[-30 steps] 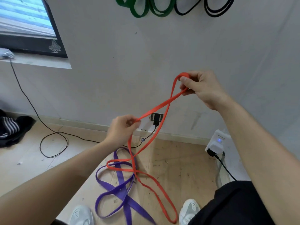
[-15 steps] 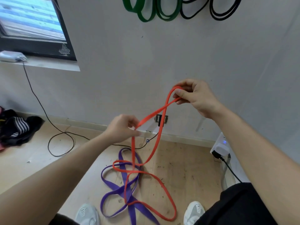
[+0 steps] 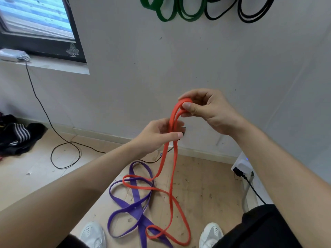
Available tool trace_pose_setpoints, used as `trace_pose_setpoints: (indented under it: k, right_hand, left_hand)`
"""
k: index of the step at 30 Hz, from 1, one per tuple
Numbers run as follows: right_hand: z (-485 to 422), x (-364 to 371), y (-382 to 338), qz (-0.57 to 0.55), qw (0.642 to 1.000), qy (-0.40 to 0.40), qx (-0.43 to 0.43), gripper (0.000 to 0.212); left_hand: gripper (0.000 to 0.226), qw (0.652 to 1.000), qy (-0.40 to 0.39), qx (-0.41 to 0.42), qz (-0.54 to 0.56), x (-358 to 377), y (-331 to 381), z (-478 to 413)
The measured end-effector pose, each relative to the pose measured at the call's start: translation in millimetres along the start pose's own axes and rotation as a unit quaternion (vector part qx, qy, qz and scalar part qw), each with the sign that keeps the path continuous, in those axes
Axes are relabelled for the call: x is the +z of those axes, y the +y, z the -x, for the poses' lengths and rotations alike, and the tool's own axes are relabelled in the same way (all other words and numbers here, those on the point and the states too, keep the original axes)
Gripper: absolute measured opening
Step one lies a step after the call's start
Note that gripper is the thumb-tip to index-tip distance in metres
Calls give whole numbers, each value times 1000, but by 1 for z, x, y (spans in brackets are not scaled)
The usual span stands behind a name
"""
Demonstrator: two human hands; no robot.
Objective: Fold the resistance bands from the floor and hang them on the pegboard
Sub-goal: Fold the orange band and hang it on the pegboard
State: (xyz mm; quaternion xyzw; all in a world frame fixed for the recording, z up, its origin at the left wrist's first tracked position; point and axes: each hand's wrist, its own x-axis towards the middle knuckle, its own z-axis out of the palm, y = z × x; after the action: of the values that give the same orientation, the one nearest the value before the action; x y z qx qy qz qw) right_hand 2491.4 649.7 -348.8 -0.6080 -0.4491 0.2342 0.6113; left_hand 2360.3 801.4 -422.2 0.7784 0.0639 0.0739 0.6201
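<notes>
Floor, near my shoes: the orange band is trailing its slack in loose loops across the purple band. Above that, two orange strands are rising almost vertically into my left hand, whose thumb and fingers are curling round both. Just higher and farther out, my right hand is pinching the band's top bend. Judgement: folding is calling for slack drawn upward; the left hand is nearer it. Far wall: green bands and black bands are hanging, pegs out of frame.
</notes>
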Motion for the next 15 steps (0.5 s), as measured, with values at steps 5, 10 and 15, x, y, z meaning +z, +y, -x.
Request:
trace_pose_setpoints:
  k: [5, 10, 15]
  right_hand:
    - [-1, -3, 0, -79, 997, 24, 0, 21]
    - [-1, -17, 8, -145, 984, 97, 18, 19]
    - [0, -26, 23, -184, 972, 124, 73, 13]
  left_hand:
    - [14, 999, 38, 7, 5, -1, 2, 2]
    - [9, 996, 81, 20, 0, -17, 4, 8]
    - [13, 993, 108, 29, -27, -38, 8, 8]
